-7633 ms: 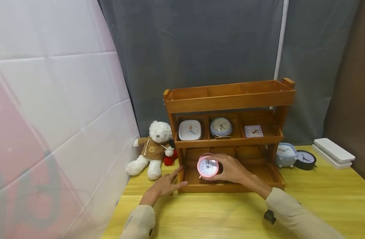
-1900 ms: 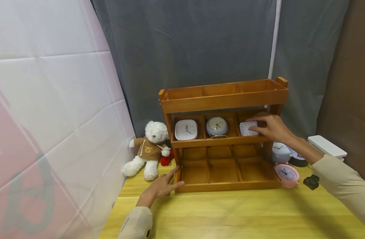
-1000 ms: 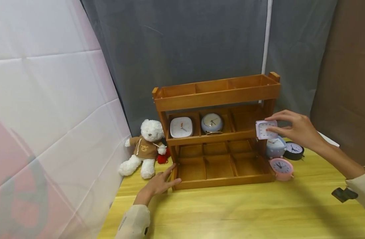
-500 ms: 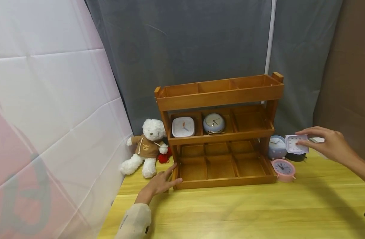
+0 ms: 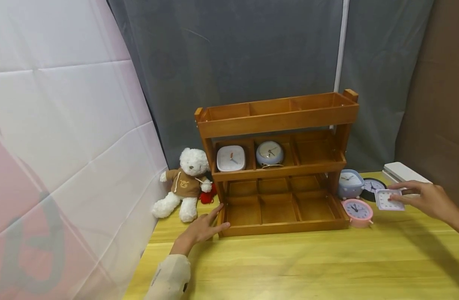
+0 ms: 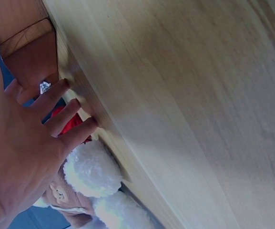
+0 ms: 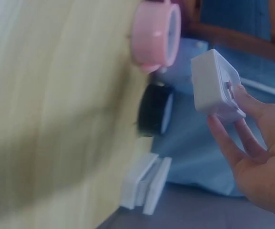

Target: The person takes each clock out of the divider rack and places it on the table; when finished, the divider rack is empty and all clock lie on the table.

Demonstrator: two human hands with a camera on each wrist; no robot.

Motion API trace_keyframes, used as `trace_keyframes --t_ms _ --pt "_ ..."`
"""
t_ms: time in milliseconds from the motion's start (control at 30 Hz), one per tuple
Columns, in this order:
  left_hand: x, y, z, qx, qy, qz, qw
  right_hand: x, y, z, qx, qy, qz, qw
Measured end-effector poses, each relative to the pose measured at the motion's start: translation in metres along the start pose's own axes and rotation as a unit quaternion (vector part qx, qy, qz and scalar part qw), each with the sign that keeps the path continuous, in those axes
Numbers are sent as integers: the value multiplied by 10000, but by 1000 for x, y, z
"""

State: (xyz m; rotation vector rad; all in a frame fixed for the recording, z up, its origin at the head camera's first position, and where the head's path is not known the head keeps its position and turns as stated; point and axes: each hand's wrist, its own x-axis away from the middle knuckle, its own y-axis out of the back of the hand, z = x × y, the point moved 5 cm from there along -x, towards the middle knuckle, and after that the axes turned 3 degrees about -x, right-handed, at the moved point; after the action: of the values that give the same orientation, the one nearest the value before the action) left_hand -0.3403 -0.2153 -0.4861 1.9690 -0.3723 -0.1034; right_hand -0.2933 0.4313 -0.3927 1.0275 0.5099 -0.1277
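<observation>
My right hand (image 5: 432,201) pinches a small square lilac alarm clock (image 5: 389,199) between thumb and fingers. In the right wrist view, that clock (image 7: 213,86) is off the table, apart from the pink clock (image 7: 151,36). My left hand (image 5: 199,231) rests with spread fingers against the lower left corner of the wooden three-tier shelf (image 5: 282,228). On the middle tier stand a white square clock (image 5: 231,158) and a round blue-grey clock (image 5: 269,153); the right compartment there holds nothing. A round pink alarm clock (image 5: 358,213) stands beside the shelf's right foot.
Behind the pink clock are a light blue clock (image 5: 350,184) and a round black clock (image 5: 372,188). White flat blocks (image 5: 405,173) lie at the back right. A white teddy bear (image 5: 188,183) in a brown hoodie sits left of the shelf, by a red object (image 5: 208,196).
The pink clock went from the lower tier to the table at right. My right hand took the lilac clock off the middle tier, rightward and down. My left hand stays put.
</observation>
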Motion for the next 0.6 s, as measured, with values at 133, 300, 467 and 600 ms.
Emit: trace_keyframes --t_ms 133,300,467,600 --pt "-1 0 -1 -14 -28 -12 10000 6 -12 -18 -81 -34 243 9997" --pt "-1 -1 -2 -15 -83 -32 10000 11 -26 -36 -99 -22 369 9993" --pt "-1 0 -2 -13 -65 -37 10000 16 -39 -50 -536 -113 373 9978" --pt "0 1 -2 7 -27 -29 10000 17 -49 -56 -1208 -113 268 9923"
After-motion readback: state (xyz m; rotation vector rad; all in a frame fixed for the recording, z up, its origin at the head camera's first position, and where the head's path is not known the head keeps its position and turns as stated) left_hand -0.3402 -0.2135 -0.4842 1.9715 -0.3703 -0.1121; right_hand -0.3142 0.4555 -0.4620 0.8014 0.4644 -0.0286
